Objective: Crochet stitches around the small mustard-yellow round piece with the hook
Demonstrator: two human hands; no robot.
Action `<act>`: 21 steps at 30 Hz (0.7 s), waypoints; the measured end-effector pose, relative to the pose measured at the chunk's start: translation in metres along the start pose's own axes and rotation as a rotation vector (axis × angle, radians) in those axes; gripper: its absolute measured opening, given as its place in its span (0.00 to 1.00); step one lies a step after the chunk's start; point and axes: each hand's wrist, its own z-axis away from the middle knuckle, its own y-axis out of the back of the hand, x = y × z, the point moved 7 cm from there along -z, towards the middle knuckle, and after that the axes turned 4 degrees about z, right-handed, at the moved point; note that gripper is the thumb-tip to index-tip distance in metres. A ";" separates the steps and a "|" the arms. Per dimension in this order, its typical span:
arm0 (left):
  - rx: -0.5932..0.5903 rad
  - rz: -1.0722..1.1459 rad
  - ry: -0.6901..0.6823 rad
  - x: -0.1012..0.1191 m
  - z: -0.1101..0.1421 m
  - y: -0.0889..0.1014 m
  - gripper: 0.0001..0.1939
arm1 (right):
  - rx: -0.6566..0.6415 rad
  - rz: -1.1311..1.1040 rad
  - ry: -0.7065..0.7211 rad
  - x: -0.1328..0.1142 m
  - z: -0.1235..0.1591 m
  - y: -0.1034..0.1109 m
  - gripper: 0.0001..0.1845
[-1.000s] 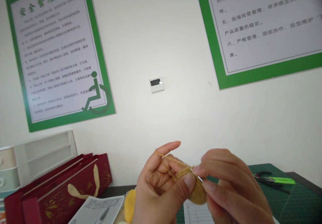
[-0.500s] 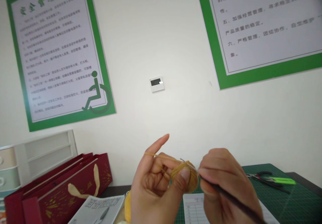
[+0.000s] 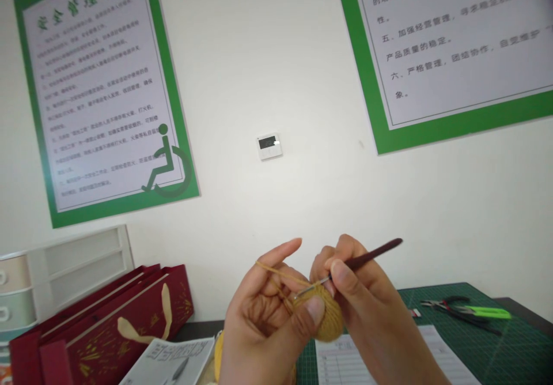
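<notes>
Between the thumb and fingers of my left hand (image 3: 268,316) is a rounded mustard-yellow crochet piece (image 3: 330,319). A strand of the same yarn (image 3: 276,271) runs over my raised left index finger toward the top of the piece. My right hand (image 3: 367,298) is closed around a crochet hook (image 3: 371,253) with a dark handle, its handle end pointing up and right. The silver shaft lies across the top edge of the piece, its tip near my left thumb. Whether the tip sits inside a stitch is too small to tell.
A green cutting mat (image 3: 488,350) bears a printed sheet (image 3: 341,365) and black-handled pliers (image 3: 458,310). On the left stand dark red gift bags (image 3: 116,327), a booklet (image 3: 173,359) and drawers (image 3: 15,307). Yellow yarn (image 3: 219,356) shows behind my left wrist. Posters (image 3: 108,97) hang on the wall.
My right hand has turned over, so the hook's handle now points up and right instead of down and right. The crochet piece has shifted slightly down, still in my left hand.
</notes>
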 end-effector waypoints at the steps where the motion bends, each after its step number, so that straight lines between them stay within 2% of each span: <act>1: 0.007 -0.002 -0.001 0.000 0.000 0.000 0.27 | -0.004 0.101 0.142 -0.010 0.001 0.002 0.10; 3: 0.023 0.000 0.009 0.000 0.001 0.001 0.27 | -0.021 0.415 0.510 -0.033 0.010 0.003 0.03; 5: 0.008 0.030 0.050 -0.002 0.001 -0.001 0.28 | -0.031 0.776 0.895 -0.048 0.029 -0.005 0.14; 7: -0.049 0.111 0.154 -0.007 0.002 -0.006 0.30 | 0.011 0.945 1.117 -0.051 0.042 -0.010 0.21; 8: -0.084 0.166 0.223 -0.010 0.003 -0.009 0.31 | 0.019 0.909 1.137 -0.050 0.044 -0.010 0.20; 10: -0.132 0.265 0.337 -0.015 0.004 -0.013 0.31 | 0.026 0.623 1.014 -0.046 0.039 -0.005 0.11; 12: -0.151 0.313 0.369 -0.015 0.005 -0.014 0.31 | 0.085 0.300 0.716 -0.033 0.025 0.003 0.04; 14: -0.142 0.308 0.356 -0.014 0.004 -0.011 0.31 | 0.130 0.117 0.535 -0.024 0.019 0.005 0.06; 16: -0.116 0.275 0.353 -0.013 0.004 -0.006 0.28 | 0.140 0.025 0.411 -0.021 0.016 0.005 0.10; 19: -0.091 0.240 0.361 -0.015 0.005 -0.003 0.20 | 0.097 -0.115 0.193 -0.015 0.010 0.004 0.15; 21: -0.075 0.203 0.302 -0.013 0.004 -0.003 0.18 | 0.053 -0.177 0.050 -0.010 0.007 0.000 0.16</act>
